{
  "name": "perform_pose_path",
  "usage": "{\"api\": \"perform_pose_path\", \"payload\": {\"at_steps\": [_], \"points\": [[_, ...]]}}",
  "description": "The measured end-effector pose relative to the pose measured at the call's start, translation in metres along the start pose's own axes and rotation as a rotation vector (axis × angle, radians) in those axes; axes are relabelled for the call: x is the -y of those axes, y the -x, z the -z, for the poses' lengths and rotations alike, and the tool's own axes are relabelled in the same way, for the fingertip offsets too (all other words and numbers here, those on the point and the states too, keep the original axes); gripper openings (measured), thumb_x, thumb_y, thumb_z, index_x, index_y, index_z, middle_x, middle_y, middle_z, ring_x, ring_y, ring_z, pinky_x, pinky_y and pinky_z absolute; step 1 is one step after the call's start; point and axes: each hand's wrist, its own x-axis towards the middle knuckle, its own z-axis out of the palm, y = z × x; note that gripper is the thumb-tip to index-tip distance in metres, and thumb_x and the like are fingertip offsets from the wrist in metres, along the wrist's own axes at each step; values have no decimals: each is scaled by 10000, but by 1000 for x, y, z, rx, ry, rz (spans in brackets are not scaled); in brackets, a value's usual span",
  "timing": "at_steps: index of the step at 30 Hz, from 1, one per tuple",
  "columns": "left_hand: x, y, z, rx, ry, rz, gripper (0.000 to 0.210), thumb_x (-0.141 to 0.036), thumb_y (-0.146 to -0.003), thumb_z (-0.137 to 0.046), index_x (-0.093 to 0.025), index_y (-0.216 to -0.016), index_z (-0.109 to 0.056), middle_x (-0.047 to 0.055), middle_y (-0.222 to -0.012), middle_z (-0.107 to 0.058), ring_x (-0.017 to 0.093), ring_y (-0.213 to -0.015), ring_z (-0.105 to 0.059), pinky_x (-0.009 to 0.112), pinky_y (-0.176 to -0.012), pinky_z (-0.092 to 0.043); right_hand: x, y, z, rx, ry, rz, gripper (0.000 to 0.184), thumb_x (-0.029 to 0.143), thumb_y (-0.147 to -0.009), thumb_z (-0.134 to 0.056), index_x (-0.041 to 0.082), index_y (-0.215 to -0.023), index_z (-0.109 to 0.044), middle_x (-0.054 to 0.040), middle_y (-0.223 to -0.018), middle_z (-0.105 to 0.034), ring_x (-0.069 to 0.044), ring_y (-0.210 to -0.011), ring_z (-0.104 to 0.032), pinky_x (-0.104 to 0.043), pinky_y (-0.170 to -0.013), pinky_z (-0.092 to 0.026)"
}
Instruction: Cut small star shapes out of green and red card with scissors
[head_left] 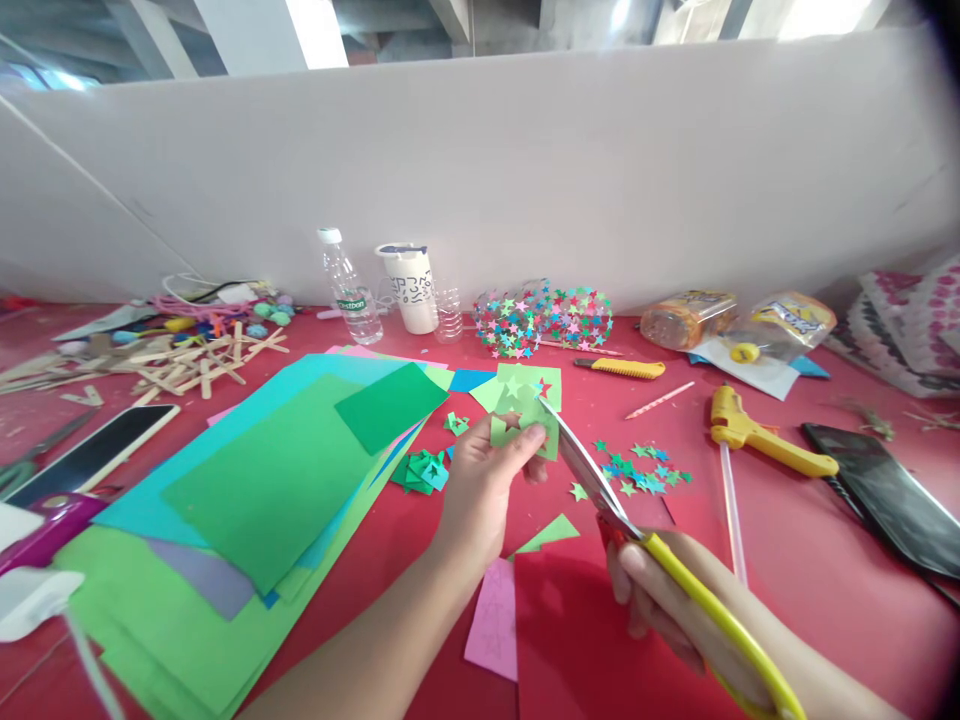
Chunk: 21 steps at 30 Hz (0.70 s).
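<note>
My left hand (495,475) pinches a piece of light green paper (551,440) with star-shaped holes cut in it. My right hand (667,590) grips a pair of yellow-handled scissors (600,490), whose blades point up and left, their tips at the paper's upper edge. A second light green sheet (540,378) lies just behind the held piece. To the right are loose green and blue paper stars (637,470). Small green paper scraps (422,472) sit left of my left hand. Below the hands lie red paper (577,640) and a pink paper piece (495,620).
Stacked green and blue sheets (270,470) cover the left side. A glue gun (765,435), a utility knife (622,368) and a dark phone (885,490) lie right. Behind stand a water bottle (351,295), a white cup (412,290) and star-covered clear shapes (540,315).
</note>
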Motion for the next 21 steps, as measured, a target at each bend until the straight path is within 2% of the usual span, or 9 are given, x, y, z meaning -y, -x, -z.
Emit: {"api": "perform_pose_path", "payload": {"at_steps": [6, 11, 14, 19, 21], "points": [[4, 6, -5, -19, 45, 11, 138, -224, -768, -796, -202, -742, -662, -47, -622, -674, 65, -505, -567, 173, -516, -450, 9, 3, -1, 21, 32, 43, 724, 898, -781, -383, 193, -738, -544, 24, -590, -540, -61, -365, -321, -218, -385, -274], [6, 7, -6, -25, 40, 8, 149, -244, -771, -797, -198, -741, -658, -43, -615, -655, 67, -513, -548, 177, -517, -436, 10, 3, 0, 50, 53, 72, 629, 812, -850, -396, 207, -730, -518, 3, -641, -585, -63, -356, -337, -234, -390, -237], [5, 6, -5, -29, 17, 2, 148, -246, -764, -801, -197, -728, -666, -44, -602, -641, 69, -519, -541, 178, -522, -433, 11, 2, 0, 54, 73, 70, 628, 820, -848, -386, 216, -723, -503, 5, -636, -588, -72, -355, -349, -242, -382, -221], [4, 5, -5, -31, 27, 5, 152, -255, -739, -819, -199, -723, -678, -41, -620, -659, 69, -518, -549, 176, -509, -432, 14, 1, 0, 31, 46, 108, 666, 882, -800, -397, 236, -660, -479, 75, -490, -470, -96, -374, -366, -262, -483, -386], [4, 4, -5, -26, 25, 10, 146, -255, -740, -819, -201, -727, -684, -39, -633, -665, 67, -519, -552, 173, -507, -433, 16, 2, 0, 35, 37, 116, 680, 913, -769, -386, 246, -657, -465, 97, -431, -414, -104, -373, -358, -263, -497, -396]]}}
